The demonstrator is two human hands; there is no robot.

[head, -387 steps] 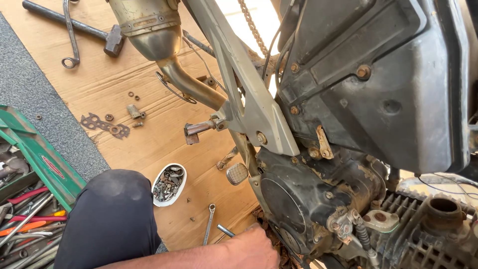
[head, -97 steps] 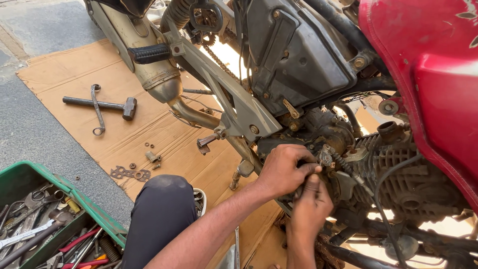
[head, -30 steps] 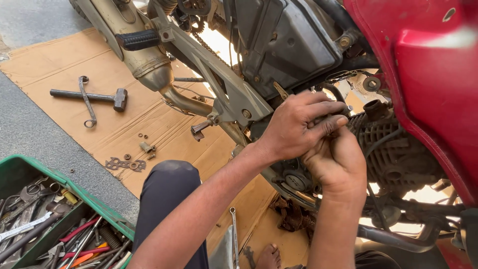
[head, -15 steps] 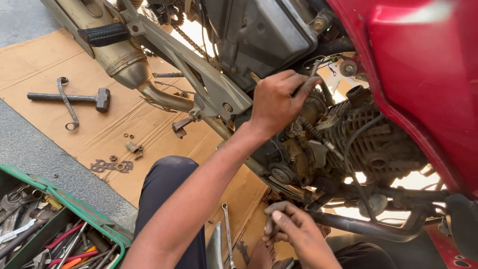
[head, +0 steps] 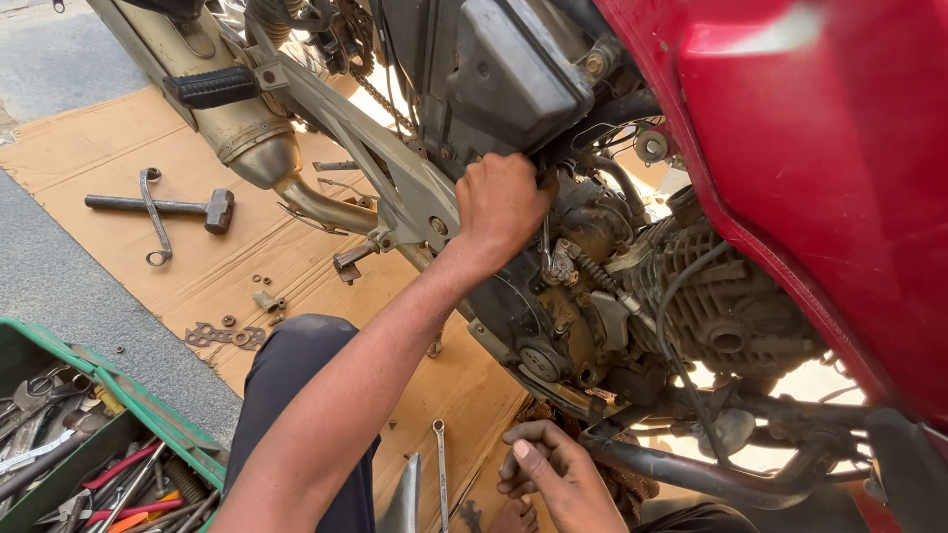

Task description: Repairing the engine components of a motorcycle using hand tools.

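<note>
1. Up against the motorcycle engine, our left hand is curled shut where the casing meets the black side cover; the fingers are tucked behind it, so we cannot tell what, if anything, they clamp. A thin metal rod hangs just below the knuckles, perhaps a tool shank, which would explain the fist turned inward toward the casing.
2. Lower down, our right hand rests loosely curled near the frame tube under the engine, fingers together, nothing visibly held; it seems placed there for balance.
3. Whatever is being worked on sits inside or right under the left fist, well above the right hand.
4. Around it we see the finned cylinder to the right and the red fuel tank above.
5. Our knee rests on the cardboard sheet, with a spanner near its front edge.
6. Toward the cardboard's far left edge lie a hammer, a hooked tool across it, and loose nuts.
7. Off the cardboard's near left corner stands a green toolbox.
</note>
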